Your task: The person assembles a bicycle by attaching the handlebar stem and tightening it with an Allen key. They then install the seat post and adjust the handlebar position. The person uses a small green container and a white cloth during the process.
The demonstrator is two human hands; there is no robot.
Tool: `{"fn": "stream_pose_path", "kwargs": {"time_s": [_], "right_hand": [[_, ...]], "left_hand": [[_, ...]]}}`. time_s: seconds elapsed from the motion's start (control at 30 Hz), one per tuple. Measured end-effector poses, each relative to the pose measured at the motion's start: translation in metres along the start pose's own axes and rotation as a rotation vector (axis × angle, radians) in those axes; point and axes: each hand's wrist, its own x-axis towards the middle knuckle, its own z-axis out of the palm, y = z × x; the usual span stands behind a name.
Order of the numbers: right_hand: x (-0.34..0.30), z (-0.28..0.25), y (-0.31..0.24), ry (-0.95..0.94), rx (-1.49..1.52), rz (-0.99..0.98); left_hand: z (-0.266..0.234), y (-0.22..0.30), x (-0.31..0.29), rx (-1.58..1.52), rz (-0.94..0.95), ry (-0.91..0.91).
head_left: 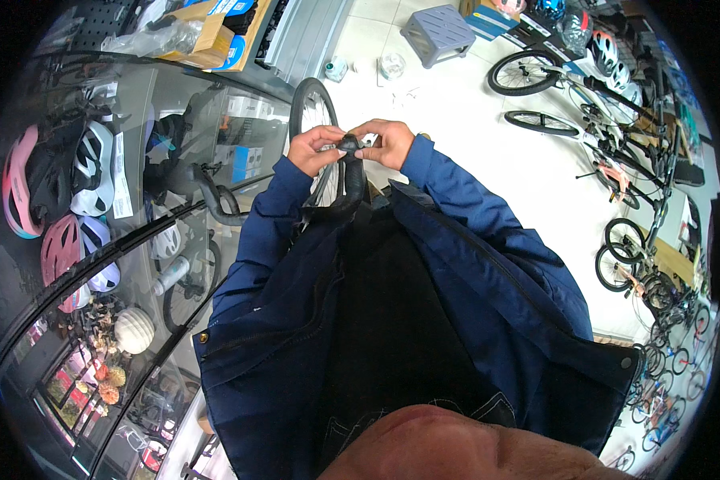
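Note:
In front of my chest is a black drop handlebar [353,186], with a black brake hood [350,144] at its far end. My left hand [315,150] pinches the hood from the left, thumb and fingertips pressed against it. From the right, my right hand [387,144] grips the same hood between thumb and fingers. The two hands' fingertips nearly meet over its top. Behind the hood stands a bicycle wheel [312,106] with a black tyre. My sleeves and jacket cover the rest of the bar and most of the frame.
A glass display case [240,132] stands close on the left, with several helmets [94,172] beside it. On the pale floor ahead are a grey plastic stool [438,36] and a small tub [336,70]. Parked bicycles [568,104] line the right side.

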Motion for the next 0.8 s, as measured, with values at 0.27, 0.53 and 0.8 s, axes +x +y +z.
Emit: {"fn": "stream_pose_path", "kwargs": {"time_s": [0.27,0.53,0.8], "right_hand": [[0.001,0.003,0.013,-0.031,0.129,0.086],[0.004,0.003,0.023,-0.088,0.3,0.109],[0.014,0.007,0.04,-0.123,0.408,0.096]], "left_hand": [[-0.002,-0.008,0.002,-0.044,-0.05,-0.006],[-0.01,-0.009,0.007,0.027,-0.04,-0.054],[-0.009,-0.011,0.008,-0.089,-0.154,0.028]]}}
